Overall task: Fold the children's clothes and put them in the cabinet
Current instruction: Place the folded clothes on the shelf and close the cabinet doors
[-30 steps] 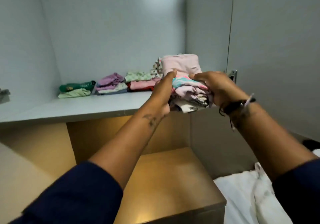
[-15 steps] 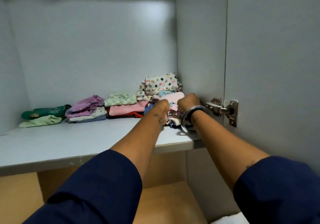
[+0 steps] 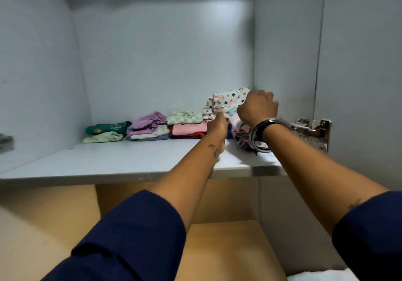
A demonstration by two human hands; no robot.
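Grey shelf (image 3: 130, 161) bears a soft, light clothes stack (image 3: 238, 128), best clasped sideways; right hand (image 3: 257, 108) curls round its top, grip of left hand (image 3: 217, 126) unclear.

Small piles of folded children's clothes are lined up along the back of a pale grey cabinet shelf (image 3: 108, 163), mid-frame. From the left are seen a green pile (image 3: 104, 131), a lilac pile (image 3: 148, 126) and a checked-green-over-pink pile (image 3: 187, 124). At right of centre a rumpled pink stack (image 3: 238, 128) is set just in front of a tilted white clover-print garment (image 3: 226, 100).
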